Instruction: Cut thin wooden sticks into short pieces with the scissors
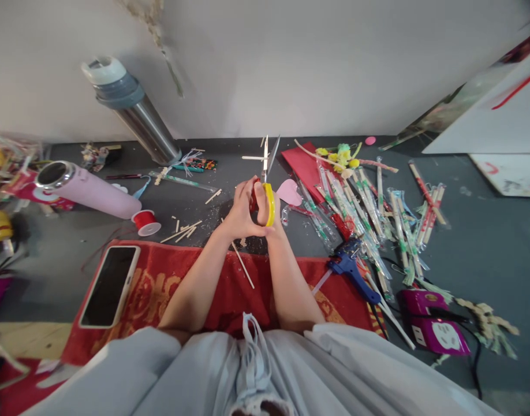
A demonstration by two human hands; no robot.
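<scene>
Both of my hands are together in the middle, closed around the handles of a pair of scissors (271, 202) with one yellow loop and a red part. My left hand (242, 209) wraps the red side, and my right hand (273, 222) grips the yellow loop, partly hidden behind the left thumb. The blades point away from me and stand slightly apart. A short pale stick (253, 158) reaches the blades crosswise; whether it lies between them or beneath them I cannot tell. A pink paper heart (290, 192) lies just right of the hands.
Cut stick pieces (185, 231) and a red thread spool (146, 222) lie left, near a pink bottle (89, 188) and steel thermos (146, 124). Right are several wrapped sticks (351, 202), a blue glue gun (355, 274) and a purple box (433, 320). A phone (109, 287) rests on the red towel (161, 271).
</scene>
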